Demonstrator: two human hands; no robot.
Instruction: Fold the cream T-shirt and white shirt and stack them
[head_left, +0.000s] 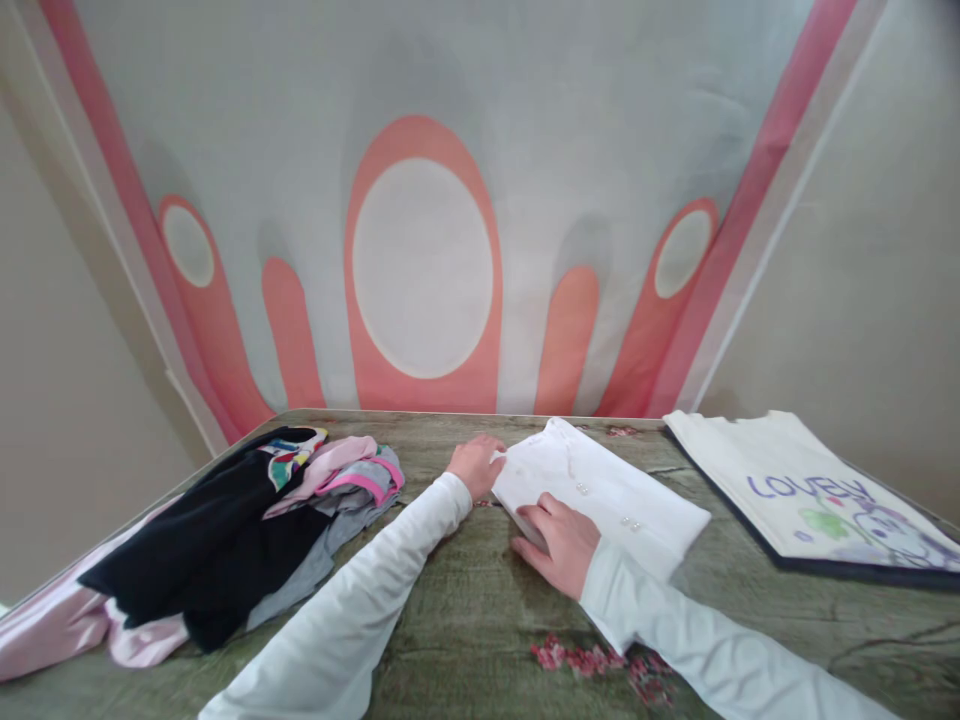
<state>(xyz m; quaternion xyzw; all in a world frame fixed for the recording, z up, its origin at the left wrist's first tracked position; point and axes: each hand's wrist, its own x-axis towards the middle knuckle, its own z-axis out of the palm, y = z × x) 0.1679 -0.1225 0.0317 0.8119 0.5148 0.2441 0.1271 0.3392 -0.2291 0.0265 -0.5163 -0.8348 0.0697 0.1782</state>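
Note:
A white shirt (pixel 622 492), folded into a flat bundle with small shiny button-like details, lies slanted on the table in front of me. My left hand (pixel 476 466) is at its left edge, fingers closed on the cloth near the upper left corner. Lying across the lower left part of the shirt, my right hand (pixel 561 545) has its thumb and fingers apart and presses on the fabric. Part of the shirt near the right wrist is hidden by the hand and sleeve.
Left on the wood-patterned table (pixel 442 630) lies a loose heap of clothes (pixel 217 530), black, pink and grey. A flat cream garment (pixel 795 490) lettered "LOVELY" rests at the right over something dark. Beyond the table's far edge stands a grey and pink patterned panel (pixel 517 150).

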